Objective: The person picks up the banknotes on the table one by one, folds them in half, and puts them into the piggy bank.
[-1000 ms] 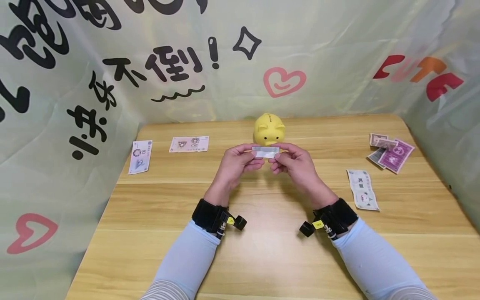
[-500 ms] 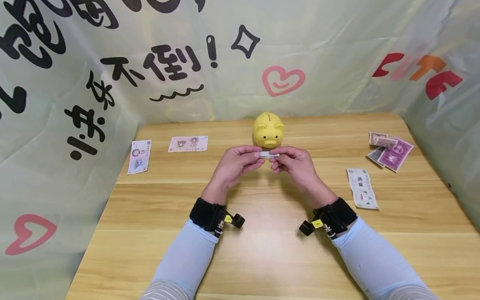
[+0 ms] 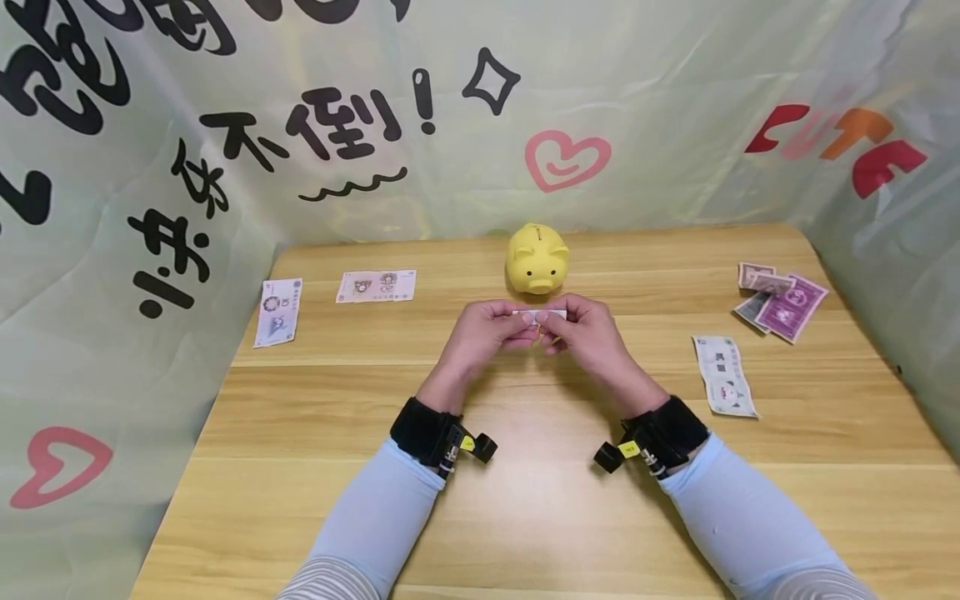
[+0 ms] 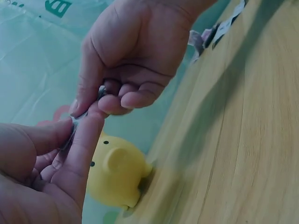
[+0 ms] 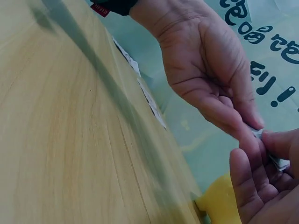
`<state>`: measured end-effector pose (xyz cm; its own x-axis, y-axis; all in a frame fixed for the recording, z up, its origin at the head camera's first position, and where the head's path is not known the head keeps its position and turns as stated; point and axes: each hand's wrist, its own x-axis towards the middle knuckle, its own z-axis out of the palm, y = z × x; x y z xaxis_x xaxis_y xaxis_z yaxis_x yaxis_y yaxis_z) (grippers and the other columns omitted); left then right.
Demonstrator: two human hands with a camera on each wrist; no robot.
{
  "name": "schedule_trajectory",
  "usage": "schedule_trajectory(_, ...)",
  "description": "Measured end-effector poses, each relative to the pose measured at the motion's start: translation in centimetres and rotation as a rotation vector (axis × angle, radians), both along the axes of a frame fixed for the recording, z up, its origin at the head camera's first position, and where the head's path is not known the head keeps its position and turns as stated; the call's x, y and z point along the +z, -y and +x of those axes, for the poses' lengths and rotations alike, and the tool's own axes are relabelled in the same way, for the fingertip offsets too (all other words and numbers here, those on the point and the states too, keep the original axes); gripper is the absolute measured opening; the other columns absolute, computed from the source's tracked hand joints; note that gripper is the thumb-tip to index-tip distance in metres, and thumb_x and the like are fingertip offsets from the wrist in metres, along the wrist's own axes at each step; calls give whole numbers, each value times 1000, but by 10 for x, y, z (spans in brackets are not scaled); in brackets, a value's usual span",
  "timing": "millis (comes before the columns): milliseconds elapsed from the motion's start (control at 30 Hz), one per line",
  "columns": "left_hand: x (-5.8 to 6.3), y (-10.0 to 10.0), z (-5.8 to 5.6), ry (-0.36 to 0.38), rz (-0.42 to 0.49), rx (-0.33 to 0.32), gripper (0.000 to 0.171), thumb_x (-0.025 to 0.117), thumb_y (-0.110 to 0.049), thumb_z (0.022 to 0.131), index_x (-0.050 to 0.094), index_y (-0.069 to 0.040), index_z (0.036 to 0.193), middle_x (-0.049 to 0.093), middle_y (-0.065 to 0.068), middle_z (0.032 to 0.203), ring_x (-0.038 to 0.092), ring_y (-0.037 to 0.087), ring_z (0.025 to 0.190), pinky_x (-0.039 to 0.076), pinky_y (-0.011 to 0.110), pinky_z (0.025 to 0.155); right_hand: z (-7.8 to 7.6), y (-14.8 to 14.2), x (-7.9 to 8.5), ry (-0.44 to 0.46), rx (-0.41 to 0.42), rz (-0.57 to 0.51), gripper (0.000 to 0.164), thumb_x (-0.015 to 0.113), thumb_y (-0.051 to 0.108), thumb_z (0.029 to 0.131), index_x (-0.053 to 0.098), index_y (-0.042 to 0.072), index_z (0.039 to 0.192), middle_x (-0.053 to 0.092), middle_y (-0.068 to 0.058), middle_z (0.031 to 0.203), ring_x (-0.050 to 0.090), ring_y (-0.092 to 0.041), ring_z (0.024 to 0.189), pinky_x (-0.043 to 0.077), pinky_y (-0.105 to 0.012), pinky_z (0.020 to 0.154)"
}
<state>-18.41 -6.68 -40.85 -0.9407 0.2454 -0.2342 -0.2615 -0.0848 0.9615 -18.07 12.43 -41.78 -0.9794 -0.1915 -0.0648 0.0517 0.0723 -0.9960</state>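
Observation:
Both hands pinch a small folded banknote (image 3: 534, 317) just in front of the yellow piggy bank (image 3: 537, 260). My left hand (image 3: 483, 333) has its thumb and fingers on the note's left part. My right hand (image 3: 587, 335) grips the right part the same way, and the two thumbs nearly meet in the middle. In the left wrist view, a dark edge of the note (image 4: 70, 137) shows between thumb and forefinger. Fingers cover most of the paper in both wrist views. The piggy bank faces me, with a slot on top.
Two flat banknotes lie at the left: a bluish one (image 3: 278, 312) and a pinkish one (image 3: 377, 286). At the right are a pile with a purple note (image 3: 793, 310) and a pale, wavy note (image 3: 726, 377). A printed cloth (image 3: 465, 183) hangs behind the wooden table (image 3: 525, 517).
The note has tipped from its broad face to a thin strip. Both hands have drawn closer together and slightly towards me, the thumbs moving inward along the note.

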Motion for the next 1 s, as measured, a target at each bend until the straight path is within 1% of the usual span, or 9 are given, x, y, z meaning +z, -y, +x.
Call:
schedule_trajectory(167, -2, 1, 0, 7, -48, 0, 13, 68, -5, 102, 74, 6, 108, 79, 19, 101, 78, 18, 79, 65, 45, 89, -2, -3, 2, 18, 56, 16, 19, 64, 4, 104, 66, -14, 110, 75, -3, 81, 73, -13, 68, 67, -32, 68)
schedule_trajectory(267, -3, 2, -1, 15, -38, 1, 15, 67, -4, 103, 73, 7, 110, 78, 21, 101, 78, 18, 78, 63, 50, 94, -3, -6, 3, 58, 95, 6, 22, 58, 4, 107, 65, -16, 115, 77, -7, 86, 76, -15, 73, 67, -34, 72)
schedule_trajectory(333, -4, 3, -3, 24, -19, -6, 18, 65, -4, 104, 72, 9, 114, 78, 23, 102, 78, 18, 79, 62, 50, 96, -4, -8, 4, 83, 100, -6, 23, 56, 5, 109, 63, -15, 118, 78, -8, 89, 77, -16, 76, 67, -35, 74)
schedule_trajectory(433, -4, 6, -4, 48, 8, -6, 20, 64, -4, 104, 71, 10, 117, 77, 25, 104, 78, 19, 81, 64, 46, 94, -5, -9, 6, 92, 65, -3, 22, 59, 7, 108, 63, -13, 116, 77, -6, 86, 76, -15, 73, 67, -34, 72)
schedule_trajectory(500, -4, 7, -5, 52, -1, 15, 19, 66, -4, 103, 72, 9, 116, 78, 23, 103, 78, 19, 81, 65, 41, 89, -5, -9, 7, 84, 29, 5, 21, 63, 9, 106, 62, -12, 111, 75, -4, 82, 75, -14, 70, 67, -32, 69)
schedule_trajectory(600, -4, 8, -5, 37, -34, 63, 16, 71, -7, 101, 75, 6, 109, 78, 19, 97, 78, 19, 79, 67, 37, 83, -5, -9, 7, 72, -16, 14, 22, 68, 11, 104, 64, -10, 106, 74, -2, 77, 73, -12, 65, 66, -30, 66)
schedule_trajectory(700, -5, 8, -7, 3, -49, 100, 15, 73, -10, 100, 76, 4, 102, 77, 15, 91, 77, 18, 77, 67, 35, 81, -6, -7, 6, 59, -53, -3, 23, 70, 15, 104, 65, -8, 105, 73, -1, 77, 73, -11, 65, 66, -31, 67)
schedule_trajectory(867, -3, 2, -15, -25, 33, 131, 16, 71, -10, 101, 74, 5, 102, 76, 12, 86, 76, 16, 78, 67, 31, 79, -10, 0, 7, 24, -103, -94, 20, 72, 13, 101, 64, -3, 109, 74, 1, 83, 73, -11, 73, 67, -30, 70)
schedule_trajectory(1000, 0, -3, -22, -25, 95, 118, 15, 70, -9, 102, 74, 5, 103, 76, 11, 87, 77, 16, 80, 67, 31, 80, -16, 6, 9, 6, -133, -160, 15, 73, 10, 100, 65, 0, 108, 72, 0, 90, 72, -12, 81, 66, -29, 72)
